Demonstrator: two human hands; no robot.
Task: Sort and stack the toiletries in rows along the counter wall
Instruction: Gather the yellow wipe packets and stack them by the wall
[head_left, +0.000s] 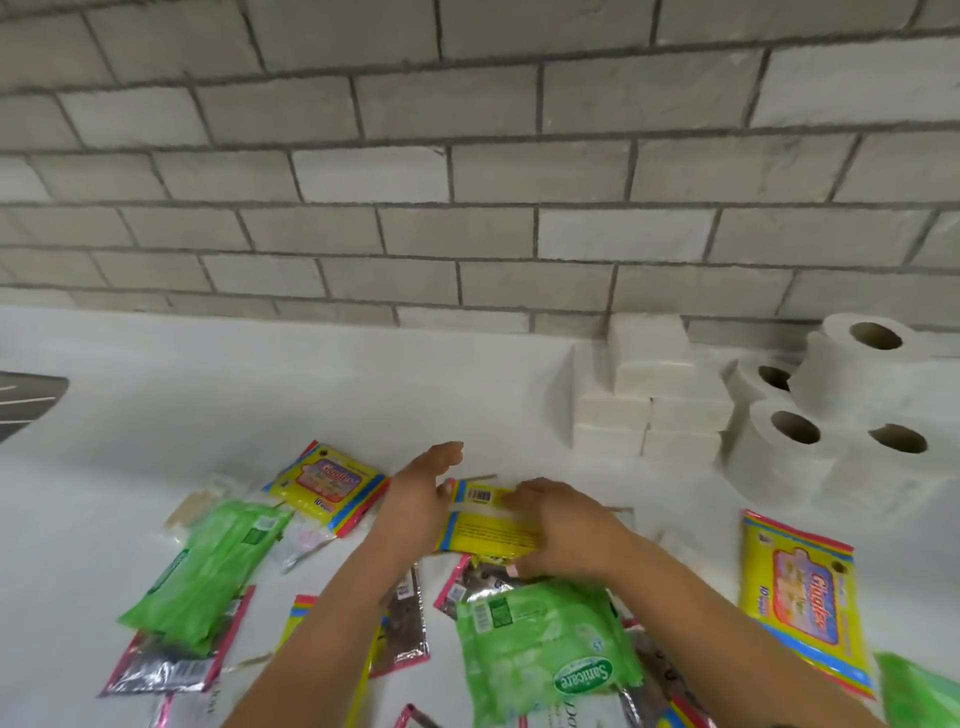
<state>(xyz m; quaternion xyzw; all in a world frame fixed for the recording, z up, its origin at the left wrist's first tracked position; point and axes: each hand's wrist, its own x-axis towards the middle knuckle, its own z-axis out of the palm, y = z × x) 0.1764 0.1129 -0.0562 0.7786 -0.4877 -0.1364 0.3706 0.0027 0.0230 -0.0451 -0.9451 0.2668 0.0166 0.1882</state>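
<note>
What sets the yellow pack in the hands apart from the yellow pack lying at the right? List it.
The yellow pack in the hands shows its plain back with a barcode; the yellow pack at the right lies printed face up. The first is held between the left hand and right hand; the second lies untouched. The first looks smaller in view. Both are yellow with red and blue striped edges.

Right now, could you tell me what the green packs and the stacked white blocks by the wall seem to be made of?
Green packs: thin glossy plastic film, judging by wrinkles and shine. White blocks: probably folded tissue paper, matte and soft-edged; whether they are wrapped, I cannot tell.
</note>
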